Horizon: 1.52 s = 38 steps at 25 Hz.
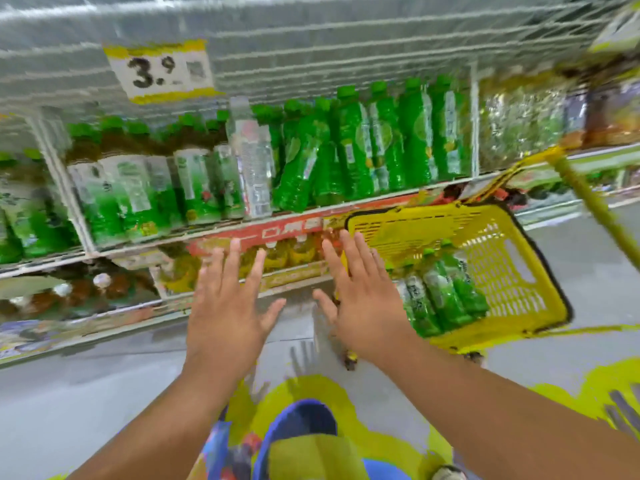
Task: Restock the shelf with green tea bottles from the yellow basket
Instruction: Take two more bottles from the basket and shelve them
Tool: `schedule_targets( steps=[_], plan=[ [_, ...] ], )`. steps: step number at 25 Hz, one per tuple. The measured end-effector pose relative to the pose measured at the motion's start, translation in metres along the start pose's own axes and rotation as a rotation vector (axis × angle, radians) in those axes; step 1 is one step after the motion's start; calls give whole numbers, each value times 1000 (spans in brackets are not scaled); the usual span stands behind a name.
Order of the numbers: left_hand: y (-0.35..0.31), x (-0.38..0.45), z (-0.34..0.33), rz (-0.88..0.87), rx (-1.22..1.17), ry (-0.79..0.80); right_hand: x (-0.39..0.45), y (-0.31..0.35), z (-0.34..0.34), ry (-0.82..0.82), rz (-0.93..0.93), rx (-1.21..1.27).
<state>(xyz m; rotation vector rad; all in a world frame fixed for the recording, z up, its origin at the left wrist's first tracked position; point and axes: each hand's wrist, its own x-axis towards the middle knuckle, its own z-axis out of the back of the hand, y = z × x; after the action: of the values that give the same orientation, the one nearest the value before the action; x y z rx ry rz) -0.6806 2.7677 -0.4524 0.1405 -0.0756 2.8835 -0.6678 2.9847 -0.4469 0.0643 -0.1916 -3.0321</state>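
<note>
We face the shelf (346, 206), where green bottles (381, 140) already stand close together and one leans (301, 168) against its neighbours. The basket (512, 271) sits on the floor at our right, with several tea bottles (440, 296) lying inside. Our left hand (225, 306) and right hand (363, 306) are empty, fingers spread, apart from each other, in front of the lower shelf. We think the leaning bottle may fall out if we push a new one beside it. The picture is blurred, so a hasty reach may miss.
</note>
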Motion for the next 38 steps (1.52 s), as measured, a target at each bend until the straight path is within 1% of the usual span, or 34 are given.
schedule_targets(
  steps=[3,7,10,12,15,18,20,24,29,35,36,38],
  plan=[
    [-74,12,-6,-27,-23,7,-15,-75,5,22,-32,21],
    [-153,25,-23,-24,-50,27,-28,-168,12,68,-59,4],
    [-199,43,-39,-33,-82,43,-27,-222,4,162,-66,-27],
    [-222,54,-50,-55,-109,45,-24,-246,-3,182,-104,-33],
    [-248,67,-67,-100,-134,82,-18,-275,-10,210,-148,-31],
    [-270,78,-87,-120,-131,138,-15,-308,-15,259,-135,-64],
    [-283,85,-99,-100,-133,174,-10,-324,-21,296,-142,-65],
    [-317,99,-119,-60,-189,192,4,-347,-38,332,-153,-28],
    [-349,108,-148,48,-200,247,22,-372,-67,389,-162,75],
    [-380,104,-174,268,-327,372,24,-396,-106,466,-200,271],
    [-384,106,-176,307,-349,405,26,-397,-111,471,-226,307],
    [-391,109,-181,404,-379,485,30,-393,-121,491,-336,423]
  ],
)
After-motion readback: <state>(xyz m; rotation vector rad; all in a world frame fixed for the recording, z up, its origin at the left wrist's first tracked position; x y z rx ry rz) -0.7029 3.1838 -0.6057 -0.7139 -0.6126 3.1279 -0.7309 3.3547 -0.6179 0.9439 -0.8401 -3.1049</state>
